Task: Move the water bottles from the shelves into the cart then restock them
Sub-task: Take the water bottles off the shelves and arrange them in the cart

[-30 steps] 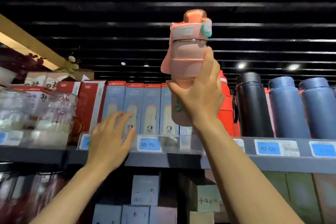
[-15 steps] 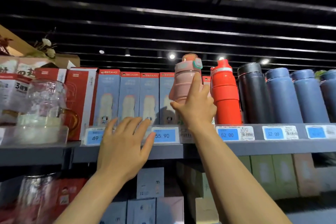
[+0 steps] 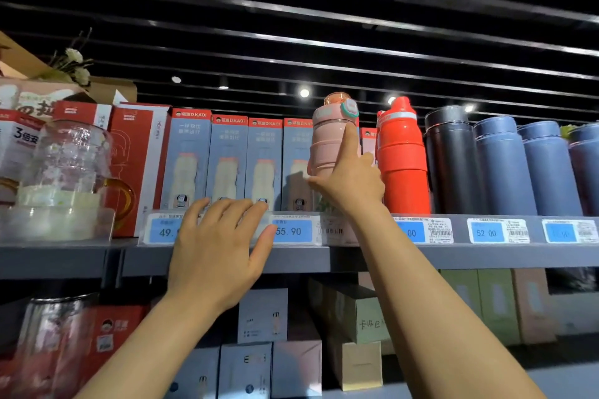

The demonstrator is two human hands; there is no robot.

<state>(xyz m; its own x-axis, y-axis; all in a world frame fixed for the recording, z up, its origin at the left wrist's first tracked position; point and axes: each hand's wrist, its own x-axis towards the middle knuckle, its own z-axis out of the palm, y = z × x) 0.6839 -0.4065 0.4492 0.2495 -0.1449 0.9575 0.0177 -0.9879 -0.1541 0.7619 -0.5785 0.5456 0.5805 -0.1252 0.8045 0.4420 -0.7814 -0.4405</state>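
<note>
The grey shelf (image 3: 372, 257) is running across the whole view, carrying a row of price tags (image 3: 486, 232) along its front edge. On it, at the right, three blue flasks (image 3: 505, 168) are standing beside a black flask (image 3: 452, 159), and at the left a row of pale blue boxes (image 3: 227, 162) is standing upright next to red boxes (image 3: 139, 168) and a glass jug (image 3: 69, 172). The red bottle (image 3: 402, 159) is standing just right of the pink bottle (image 3: 330, 142), which is sitting upright on the shelf in front of the boxes — its base is hidden behind the hand. The right hand (image 3: 351, 183) is gripping the pink bottle low down, thumb on its left side, the index finger lying straight up its front. The left hand (image 3: 217, 253) is lying flat with fingers spread and relaxed over the shelf edge — its fingertips are covering part of the tags, holding nothing
</note>
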